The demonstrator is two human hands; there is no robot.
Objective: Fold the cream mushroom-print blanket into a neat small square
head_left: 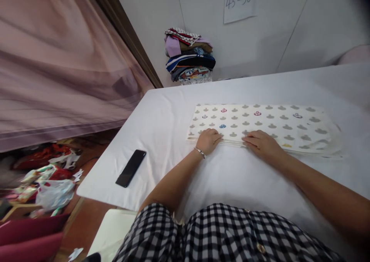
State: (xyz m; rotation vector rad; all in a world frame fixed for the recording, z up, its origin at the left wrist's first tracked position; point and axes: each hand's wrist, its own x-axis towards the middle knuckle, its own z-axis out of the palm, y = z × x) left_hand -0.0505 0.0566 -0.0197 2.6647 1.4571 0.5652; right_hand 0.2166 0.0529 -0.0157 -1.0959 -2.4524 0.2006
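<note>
The left hand (208, 140) and right hand (264, 147) rest at the near edge of the folded cloth (261, 124), seemingly to steady its layers, though I cannot tell whether either pinches.

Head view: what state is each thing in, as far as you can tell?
Patterned cloth: folded, lying flat in layers.
Left hand: touching the cloth's near edge.
Right hand: touching the same edge.
Phone: lying flat, dark side up.
White tablecloth: spread, lightly creased.
Clothes: folded, stacked in a pile.
Curtain: hanging in folds.
Paper sign: up on the wall.
</note>
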